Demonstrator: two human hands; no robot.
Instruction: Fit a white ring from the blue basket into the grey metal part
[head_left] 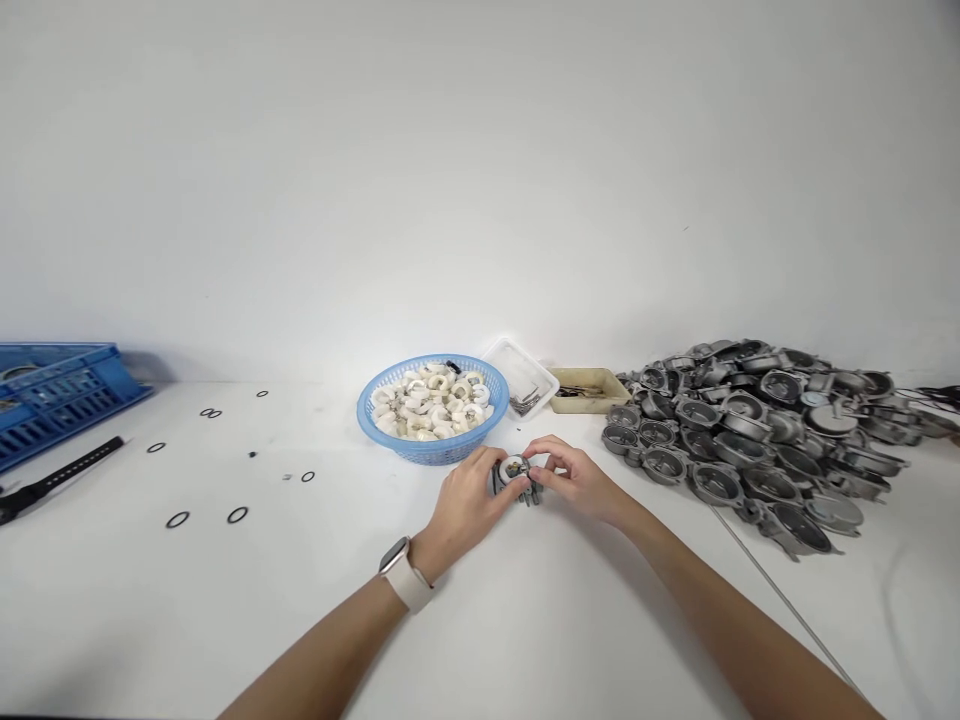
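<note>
Nearest you, both your forearms reach forward over the white table, with a pale watch strapped on your left wrist. Your left hand and your right hand meet in the middle of the table, and together they close around a small grey metal housing with a pale round part set in its top; your left fingers wrap its left side while your right thumb and fingertips pinch its right edge, so both grips are narrow and tight on that one piece. The housing sits low, at or just above the tabletop; you cannot tell which. Off to your left, several thin black rings lie scattered on the table, well apart from your hands, and a black strap lies near the left edge. Just beyond your hands stands a blue basket heaped with white ring-shaped parts. Behind it to the right, a clear plastic tray holds a few small dark metal bits, and a tan tray sits just beside it. To your right spreads a large heap of grey metal housings, reaching to the far right of the table. Farthest off on the left is a blue crate, against the plain white wall
</note>
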